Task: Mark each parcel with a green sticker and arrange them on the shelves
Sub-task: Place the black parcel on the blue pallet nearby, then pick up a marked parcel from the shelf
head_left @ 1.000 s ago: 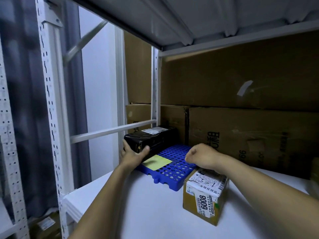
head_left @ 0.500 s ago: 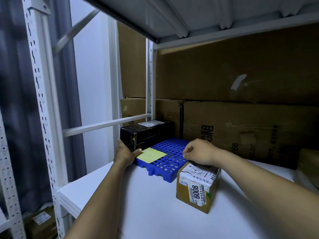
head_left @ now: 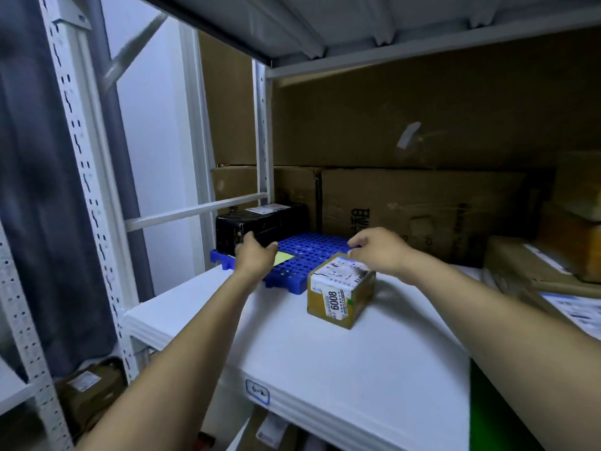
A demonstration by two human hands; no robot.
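White shelf point(head_left: 325, 353): blue tray point(head_left: 312, 252) at back left, black parcel point(head_left: 266, 222) set on it. Left hand point(head_left: 257, 258) is laid straight-fingered against its front, nothing gripped. Right hand point(head_left: 377, 252), loosely curled, empty, is held over the cardboard parcel point(head_left: 335, 297) beside the tray; judged light, stiff, best taken by opposite sides.

The left hand point(head_left: 257, 257) covers part of the yellow note point(head_left: 285, 258).

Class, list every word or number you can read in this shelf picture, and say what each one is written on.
"6008": sideways on the small brown parcel, on its label.
"6-2": handwritten tag on the white shelf, front edge.
Unreadable: the parcel's fine print, the label on the black box, the print on the large carton, the papers at right.
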